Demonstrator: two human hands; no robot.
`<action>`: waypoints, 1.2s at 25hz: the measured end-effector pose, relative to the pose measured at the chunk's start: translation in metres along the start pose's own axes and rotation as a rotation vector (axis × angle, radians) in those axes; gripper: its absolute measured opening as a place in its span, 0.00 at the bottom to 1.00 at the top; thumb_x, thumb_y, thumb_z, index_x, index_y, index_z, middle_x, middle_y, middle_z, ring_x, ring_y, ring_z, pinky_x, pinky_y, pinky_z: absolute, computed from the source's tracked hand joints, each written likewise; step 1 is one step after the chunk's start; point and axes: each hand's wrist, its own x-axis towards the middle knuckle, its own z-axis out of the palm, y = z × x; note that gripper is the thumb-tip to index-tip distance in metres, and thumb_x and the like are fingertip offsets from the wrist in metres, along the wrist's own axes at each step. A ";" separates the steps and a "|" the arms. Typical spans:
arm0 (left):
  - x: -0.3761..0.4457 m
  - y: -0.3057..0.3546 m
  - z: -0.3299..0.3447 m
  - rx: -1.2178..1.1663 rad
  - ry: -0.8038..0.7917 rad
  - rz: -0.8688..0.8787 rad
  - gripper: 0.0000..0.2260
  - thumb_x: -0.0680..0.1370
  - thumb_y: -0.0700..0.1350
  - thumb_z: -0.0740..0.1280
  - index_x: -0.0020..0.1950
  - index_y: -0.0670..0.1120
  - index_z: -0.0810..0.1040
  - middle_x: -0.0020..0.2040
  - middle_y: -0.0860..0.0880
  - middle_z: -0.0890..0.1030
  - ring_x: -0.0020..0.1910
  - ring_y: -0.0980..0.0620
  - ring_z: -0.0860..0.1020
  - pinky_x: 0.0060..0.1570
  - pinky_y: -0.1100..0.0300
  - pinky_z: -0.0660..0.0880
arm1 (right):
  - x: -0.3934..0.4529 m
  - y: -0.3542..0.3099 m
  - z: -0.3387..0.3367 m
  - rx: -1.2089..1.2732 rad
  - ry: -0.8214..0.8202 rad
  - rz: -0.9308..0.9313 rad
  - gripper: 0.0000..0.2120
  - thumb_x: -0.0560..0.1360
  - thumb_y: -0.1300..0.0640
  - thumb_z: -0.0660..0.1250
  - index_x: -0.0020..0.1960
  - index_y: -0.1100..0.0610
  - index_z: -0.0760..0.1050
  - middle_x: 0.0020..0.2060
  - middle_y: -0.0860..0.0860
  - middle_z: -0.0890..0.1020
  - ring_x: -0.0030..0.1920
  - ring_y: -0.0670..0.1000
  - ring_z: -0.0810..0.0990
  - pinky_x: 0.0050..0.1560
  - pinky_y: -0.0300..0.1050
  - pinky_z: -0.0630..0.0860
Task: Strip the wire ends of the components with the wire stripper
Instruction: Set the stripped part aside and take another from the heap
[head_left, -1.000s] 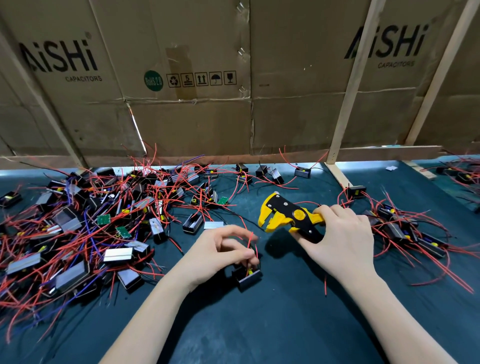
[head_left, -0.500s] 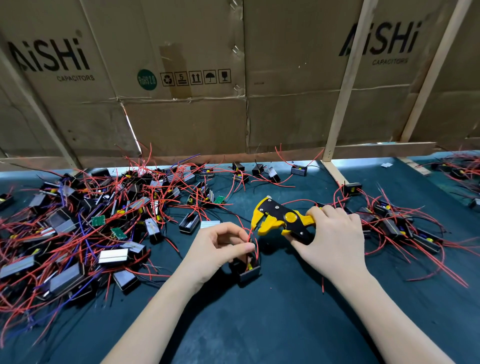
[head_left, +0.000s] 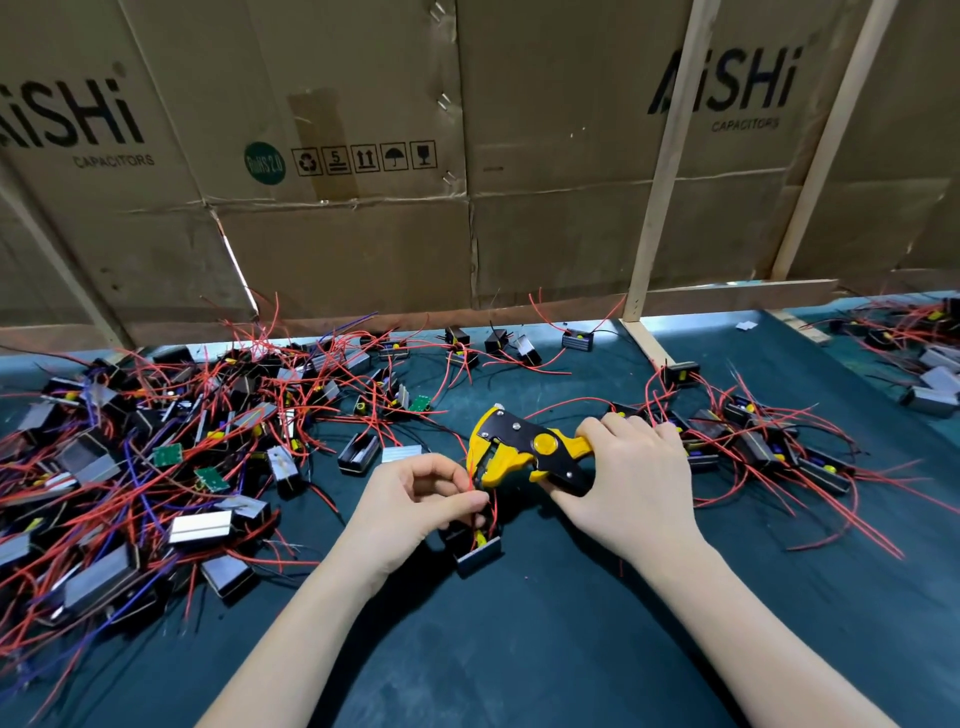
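**Stripper head now at the wire**

Since half a second ago you have brought the wire stripper left and down, so its yellow nose now sits right at the red wire you hold up; a second ago the tool was well clear of it. Your left hand has stayed over the same component, thumb and forefinger pinching that wire just below the tool's mouth. Your right hand keeps its fingers wrapped round the stripper's handles.

You have one stripper and one component in work. A second red wire rises from that component beside the pinched one. The loose components are too many and too tangled to count: a dense pile to your left, a smaller cluster to your right, a few along the far edge.

The component is a small black housing with a silvery ribbed side and a yellow part inside, resting on the dark green mat between your wrists. The stripper is yellow with a black plate and a round yellow pivot, mouth parted, pointing left.
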 end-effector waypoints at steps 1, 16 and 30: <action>0.000 0.000 0.000 -0.016 0.018 -0.014 0.08 0.71 0.35 0.75 0.42 0.41 0.76 0.33 0.41 0.83 0.32 0.52 0.81 0.30 0.68 0.70 | 0.000 -0.001 0.000 -0.003 -0.003 0.000 0.24 0.60 0.37 0.76 0.41 0.56 0.78 0.34 0.51 0.79 0.38 0.57 0.78 0.43 0.51 0.70; 0.002 -0.001 -0.006 -0.075 0.054 -0.093 0.16 0.69 0.34 0.76 0.45 0.43 0.69 0.34 0.43 0.84 0.33 0.49 0.83 0.29 0.68 0.70 | 0.000 -0.001 -0.004 0.023 0.013 -0.035 0.25 0.55 0.41 0.81 0.27 0.56 0.70 0.23 0.50 0.74 0.24 0.56 0.74 0.31 0.43 0.66; -0.002 0.005 -0.009 0.058 -0.005 -0.007 0.04 0.73 0.38 0.74 0.42 0.41 0.81 0.34 0.45 0.82 0.29 0.52 0.77 0.31 0.67 0.71 | 0.008 0.005 -0.008 0.381 0.204 0.242 0.21 0.72 0.35 0.63 0.42 0.54 0.72 0.34 0.49 0.75 0.36 0.57 0.75 0.39 0.51 0.70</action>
